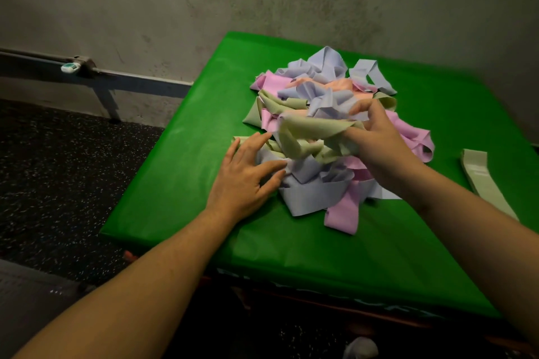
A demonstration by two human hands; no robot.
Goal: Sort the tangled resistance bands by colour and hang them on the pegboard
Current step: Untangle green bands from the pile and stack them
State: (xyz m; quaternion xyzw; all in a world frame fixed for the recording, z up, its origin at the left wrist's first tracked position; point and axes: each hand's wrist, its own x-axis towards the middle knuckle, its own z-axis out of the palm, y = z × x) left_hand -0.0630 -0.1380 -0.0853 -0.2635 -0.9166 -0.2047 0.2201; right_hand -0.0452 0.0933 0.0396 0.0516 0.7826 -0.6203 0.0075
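Right hand [376,137] grips green band [309,128].

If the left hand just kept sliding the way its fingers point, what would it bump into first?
The left hand points right, into the pile of bands. Its fingertips already touch a lavender band at the pile's near edge, so that comes first.

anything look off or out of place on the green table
Mostly the tangled pile of bands itself: purple, pink, green and orange loops knotted together. One pale green band lies flat apart near the table's right edge. The right hand grips a green band; the left hand presses the pile.
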